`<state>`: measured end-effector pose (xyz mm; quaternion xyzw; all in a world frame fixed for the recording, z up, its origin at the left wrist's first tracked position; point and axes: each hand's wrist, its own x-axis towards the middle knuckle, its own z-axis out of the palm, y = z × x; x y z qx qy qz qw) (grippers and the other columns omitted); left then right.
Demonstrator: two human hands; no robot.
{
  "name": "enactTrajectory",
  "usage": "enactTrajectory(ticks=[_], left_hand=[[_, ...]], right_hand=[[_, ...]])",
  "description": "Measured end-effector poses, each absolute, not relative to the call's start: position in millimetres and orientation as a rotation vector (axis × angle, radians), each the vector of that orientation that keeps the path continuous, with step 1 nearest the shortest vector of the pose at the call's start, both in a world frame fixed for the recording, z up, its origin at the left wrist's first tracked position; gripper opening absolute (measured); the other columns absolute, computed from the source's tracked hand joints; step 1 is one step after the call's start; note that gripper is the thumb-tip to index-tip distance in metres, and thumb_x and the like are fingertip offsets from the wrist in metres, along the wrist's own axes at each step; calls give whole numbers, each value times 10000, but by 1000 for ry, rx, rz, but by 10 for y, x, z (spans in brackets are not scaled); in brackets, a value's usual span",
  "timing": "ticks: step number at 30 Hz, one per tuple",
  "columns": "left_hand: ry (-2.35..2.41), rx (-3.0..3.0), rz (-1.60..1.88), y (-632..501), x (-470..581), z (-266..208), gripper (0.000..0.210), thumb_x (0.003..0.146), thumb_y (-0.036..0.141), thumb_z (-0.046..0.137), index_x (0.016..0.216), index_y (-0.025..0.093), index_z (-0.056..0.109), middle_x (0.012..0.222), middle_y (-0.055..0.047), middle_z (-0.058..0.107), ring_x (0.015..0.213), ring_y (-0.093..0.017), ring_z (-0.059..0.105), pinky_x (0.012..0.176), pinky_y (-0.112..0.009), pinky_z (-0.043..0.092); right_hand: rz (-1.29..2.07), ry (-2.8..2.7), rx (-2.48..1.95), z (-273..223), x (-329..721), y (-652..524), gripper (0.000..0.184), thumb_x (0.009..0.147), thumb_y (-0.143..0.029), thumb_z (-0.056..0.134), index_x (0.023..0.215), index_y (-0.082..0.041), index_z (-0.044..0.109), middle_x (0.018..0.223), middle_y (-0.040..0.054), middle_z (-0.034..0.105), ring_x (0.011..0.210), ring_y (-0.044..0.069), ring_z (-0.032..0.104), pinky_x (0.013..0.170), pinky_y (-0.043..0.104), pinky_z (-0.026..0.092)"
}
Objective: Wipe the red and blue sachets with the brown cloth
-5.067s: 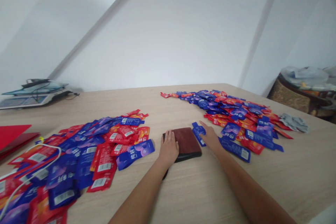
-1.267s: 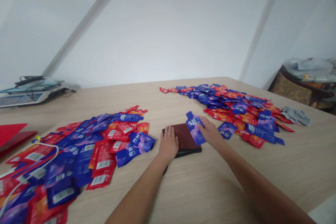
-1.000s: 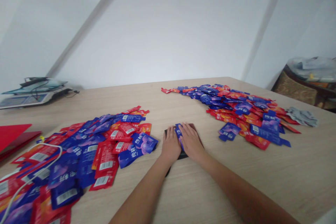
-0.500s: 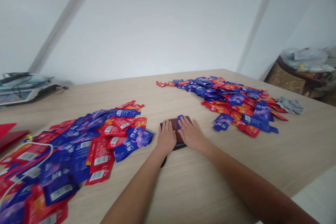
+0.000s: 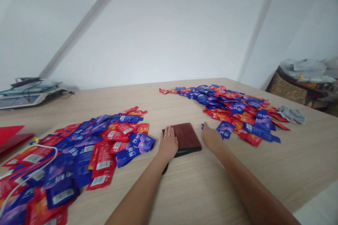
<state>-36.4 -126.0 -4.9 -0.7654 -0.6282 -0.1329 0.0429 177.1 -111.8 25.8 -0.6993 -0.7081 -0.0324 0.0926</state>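
Note:
My left hand [image 5: 169,142] lies with fingers extended on the left part of a flat, brown leather-like cover [image 5: 187,135] with a black edge, which rests on the table. To the right of it, my right hand [image 5: 211,137] is closed just above the tabletop. The end of a blue packet [image 5: 202,126] sticks out at its fingertips; the rest is hidden by the hand. Right beside this hand lies another blue packet [image 5: 225,129] with purple fruit printed on it, at the near edge of the right pile.
A large pile of red and blue packets [image 5: 237,107] spreads over the right side, with a grey cloth [image 5: 292,114] by it. Another pile [image 5: 87,147] covers the left, crossed by a white cord [image 5: 43,161]. Red sheets [image 5: 14,139] and a scale [image 5: 26,98] stand far left.
My right hand has slid off the brown cover to the right, taking the blue packet along and uncovering the cover's right part. My left hand stays on the cover. The view has shifted slightly.

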Motion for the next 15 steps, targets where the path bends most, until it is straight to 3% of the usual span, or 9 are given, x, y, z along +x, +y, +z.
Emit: enactTrajectory(ticks=[3, 11, 15], left_hand=[[-1920, -2333, -407, -1260, -355, -49, 506, 898, 244, 277, 1360, 54, 357, 1456, -153, 311, 1361, -244, 241, 1100, -438, 222], [-1976, -2357, -407, -1268, -327, 16, 515, 885, 215, 287, 1363, 33, 352, 1456, -159, 304, 1366, -257, 223, 1107, -452, 204], [-2064, -2429, -448, -1235, -377, 56, 529, 868, 139, 262, 1381, 20, 312, 1468, -153, 279, 1370, -226, 214, 1118, -414, 196]], right_hand=[[-2, -1935, -2044, 355, 1901, -1061, 581, 822, -77, 347, 1395, -23, 264, 941, 199, 671, 845, 286, 655, 741, 379, 478], [667, -1594, -1335, 139, 1548, -891, 553, 834, -199, 326, 1383, -133, 316, 1198, 121, 587, 1076, 197, 572, 928, 365, 455], [420, -1805, -1248, 60, 1199, -1034, 532, 846, -214, 327, 1371, -127, 356, 1355, 137, 452, 1259, 216, 404, 1060, 441, 314]])
